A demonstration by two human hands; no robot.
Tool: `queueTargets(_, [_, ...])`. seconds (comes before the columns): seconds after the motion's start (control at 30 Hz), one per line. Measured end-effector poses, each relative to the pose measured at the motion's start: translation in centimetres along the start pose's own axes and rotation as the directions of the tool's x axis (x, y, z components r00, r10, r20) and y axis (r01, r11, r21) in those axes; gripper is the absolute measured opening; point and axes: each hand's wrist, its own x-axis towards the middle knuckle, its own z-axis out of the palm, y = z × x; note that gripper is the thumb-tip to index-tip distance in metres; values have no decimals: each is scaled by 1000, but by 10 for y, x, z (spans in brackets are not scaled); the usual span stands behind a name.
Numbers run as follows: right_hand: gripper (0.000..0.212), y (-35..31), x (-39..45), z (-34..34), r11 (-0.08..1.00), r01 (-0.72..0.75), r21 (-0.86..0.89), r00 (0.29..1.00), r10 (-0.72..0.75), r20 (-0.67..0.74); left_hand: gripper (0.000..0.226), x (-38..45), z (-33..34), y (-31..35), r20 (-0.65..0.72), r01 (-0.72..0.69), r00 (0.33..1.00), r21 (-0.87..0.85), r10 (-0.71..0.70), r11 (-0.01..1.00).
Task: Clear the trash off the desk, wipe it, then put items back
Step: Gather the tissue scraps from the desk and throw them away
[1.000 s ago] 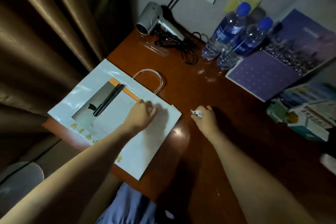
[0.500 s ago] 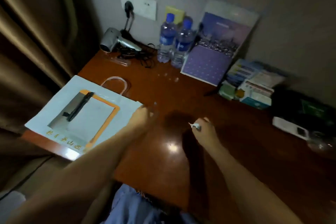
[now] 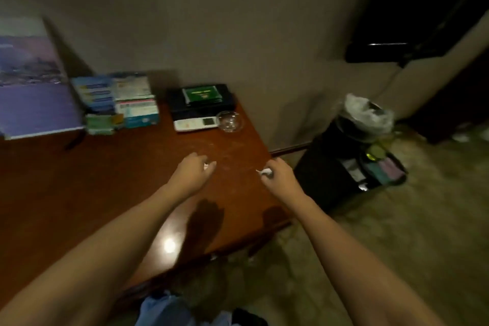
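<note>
My left hand (image 3: 191,171) hovers over the right part of the brown desk (image 3: 79,193), fingers closed on a small white scrap of trash (image 3: 209,166). My right hand (image 3: 279,176) is at the desk's right edge, pinching another white scrap (image 3: 263,171). A black trash bin (image 3: 341,164) with a clear plastic liner (image 3: 366,114) stands on the floor to the right of the desk, beyond my right hand.
Along the wall on the desk: a purple calendar (image 3: 31,92), stacked boxes (image 3: 121,103), a black tray with a green packet (image 3: 202,99), a white remote (image 3: 195,123) and a glass ashtray (image 3: 229,121). An open bag (image 3: 381,167) lies on the carpet by the bin.
The view has swung right, from the paper bag and bottles to the desk's right end and the bin. Both hands moved right with it, each still holding a white scrap.
</note>
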Motion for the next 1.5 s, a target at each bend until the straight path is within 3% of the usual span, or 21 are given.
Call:
queueTargets(0.23, [13, 143, -54, -81, 958, -259, 125, 934, 281, -220, 30, 59, 70, 156, 160, -267, 954, 74, 253, 961])
queueTargets(0.47, [9, 266, -73, -121, 874, -438, 209, 838, 481, -257, 31, 118, 161, 276, 341, -438, 848, 24, 404, 899])
queueTargets(0.6, [12, 341, -45, -163, 855, -485, 185, 810, 519, -272, 36, 166, 212, 353, 337, -521, 806, 16, 486, 853])
queueTargets(0.93, [16, 466, 51, -275, 848, -484, 216, 771, 530, -353, 38, 281, 267, 496, 346, -521, 802, 5, 487, 854])
queueTargets(1.17, [25, 536, 149, -302, 893, -388, 229, 858, 440, -263, 30, 366, 310, 536, 357, -421, 856, 58, 375, 905])
queueTargets(1.33, [18, 583, 230, -341, 915, -284, 287, 916, 347, -202, 36, 436, 322, 575, 250, -271, 939, 105, 238, 957])
queueTargets(1.5, [25, 611, 308, -363, 952, -210, 224, 956, 248, -158, 35, 478, 334, 598, 167, -169, 973, 53, 159, 984])
